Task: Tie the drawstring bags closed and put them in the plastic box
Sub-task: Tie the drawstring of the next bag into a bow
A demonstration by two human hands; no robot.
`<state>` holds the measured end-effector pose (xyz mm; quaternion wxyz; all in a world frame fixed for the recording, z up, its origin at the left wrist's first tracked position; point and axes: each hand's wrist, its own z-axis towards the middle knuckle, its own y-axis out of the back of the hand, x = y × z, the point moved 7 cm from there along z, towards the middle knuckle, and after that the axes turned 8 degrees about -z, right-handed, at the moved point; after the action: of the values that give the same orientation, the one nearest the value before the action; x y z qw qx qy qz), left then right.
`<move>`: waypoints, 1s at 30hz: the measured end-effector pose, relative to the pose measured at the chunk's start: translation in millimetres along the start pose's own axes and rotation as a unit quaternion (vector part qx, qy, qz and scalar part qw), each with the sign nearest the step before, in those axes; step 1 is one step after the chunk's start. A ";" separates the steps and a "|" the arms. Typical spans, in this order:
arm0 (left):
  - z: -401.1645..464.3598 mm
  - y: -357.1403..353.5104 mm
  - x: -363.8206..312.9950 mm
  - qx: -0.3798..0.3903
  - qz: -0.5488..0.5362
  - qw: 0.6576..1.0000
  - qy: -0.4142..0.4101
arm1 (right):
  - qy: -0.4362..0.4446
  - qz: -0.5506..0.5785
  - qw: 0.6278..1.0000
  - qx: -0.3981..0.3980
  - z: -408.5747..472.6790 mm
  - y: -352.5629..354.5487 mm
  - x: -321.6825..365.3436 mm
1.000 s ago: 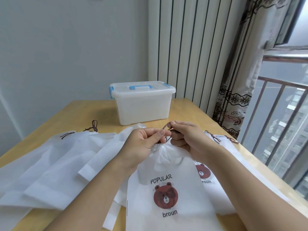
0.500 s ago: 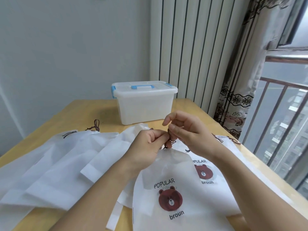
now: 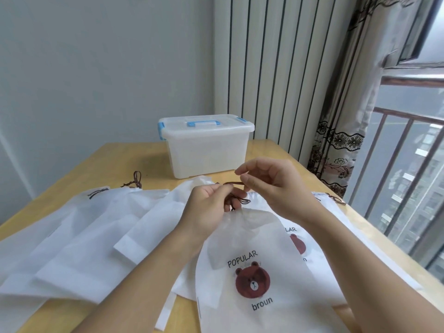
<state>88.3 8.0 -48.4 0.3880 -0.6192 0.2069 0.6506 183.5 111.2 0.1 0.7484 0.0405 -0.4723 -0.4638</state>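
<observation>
White bear-print drawstring bag point(image 3: 254, 272) gathered at its neck on the wooden table point(image 3: 125, 159), left hand point(image 3: 211, 207) pinching its brown cord point(image 3: 236, 193), right hand point(image 3: 276, 186) pinching a loop, more white bags point(image 3: 84, 236) spread left, lidded plastic box point(image 3: 206, 145) beyond.

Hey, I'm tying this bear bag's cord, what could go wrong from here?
1. The brown cord is thin; the left hand and right hand pinch short lengths, so the loop may slip before it tightens.
2. The plastic box has its lid on, so it needs opening first.
3. The bear bag lies over other bags and may drag them.
</observation>
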 end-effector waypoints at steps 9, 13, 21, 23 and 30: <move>4.9 9.3 -4.1 -0.024 -0.067 0.997 -0.007 | -0.093 0.112 0.989 0.010 -1.8 -5.5 -13.8; 6.4 10.3 2.3 -0.035 -0.060 0.998 0.003 | -0.139 0.119 0.983 0.022 -4.7 -17.9 -22.8; -1.1 1.9 5.7 0.002 -0.025 0.998 -0.056 | -0.192 0.168 0.967 0.009 -7.6 -23.5 -35.7; 2.6 10.9 7.2 -0.050 -0.024 0.996 -0.064 | -0.186 0.179 0.965 0.041 -7.9 -28.3 -33.9; 12.1 20.7 10.3 -0.046 -0.046 0.997 -0.052 | -0.154 0.122 0.979 0.058 -3.8 -22.9 -36.2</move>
<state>65.4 6.9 -60.9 0.3992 -0.6106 0.1276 0.6720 166.9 123.2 -37.6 0.7141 -0.0462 -0.6092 -0.3417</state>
